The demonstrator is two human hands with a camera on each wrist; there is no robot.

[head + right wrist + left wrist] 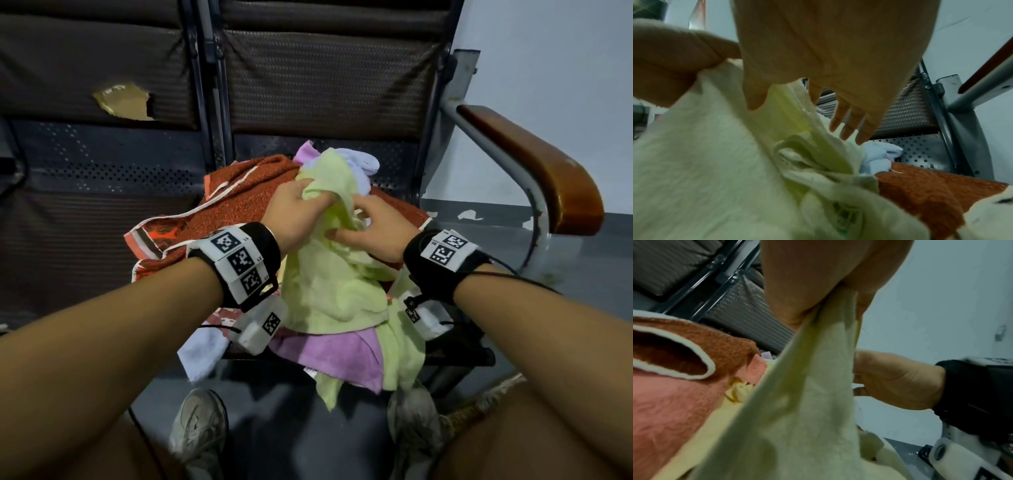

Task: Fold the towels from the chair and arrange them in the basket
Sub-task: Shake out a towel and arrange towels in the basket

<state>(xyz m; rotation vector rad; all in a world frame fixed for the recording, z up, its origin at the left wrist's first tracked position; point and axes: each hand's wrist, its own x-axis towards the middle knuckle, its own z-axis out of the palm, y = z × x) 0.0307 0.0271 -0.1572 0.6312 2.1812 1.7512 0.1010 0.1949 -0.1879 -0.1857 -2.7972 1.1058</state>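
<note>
Nearest to me, at the bottom of the head view, I see two bare knees and two grey shoes [198,431] on the dark floor [291,428]. A corner of a woven brown thing shows at the lower right; I cannot tell if it is the basket.

Above the shoes, towels hang over the front edge of the chair [534,164] seat: a pale blue-white towel [200,353] on the left, a pink towel [339,353] in the middle, and the lower part of the light green towel [329,287] over it.

Both forearms wear black wrist bands with printed marker squares. The left hand [293,212] holds the green towel up by its top part; in the left wrist view the fingers [797,288] are curled and pinch the cloth [797,386], which hangs down from them. The right hand [371,231] is just beside it on the same towel. In the right wrist view its thumb lies on a fold of the towel [715,154], and the other fingers [851,123] are stretched out, rather straight, over the cloth; I cannot tell if the thumb and forefinger really pinch it.

Behind the hands, a large rust-orange towel [239,192] with a cream stripe lies spread on the seat. At the back of the seat lies another pale blue towel [359,162]. Farther back is the dark padded backrest, and at the right the wooden armrest before a pale wall.
</note>
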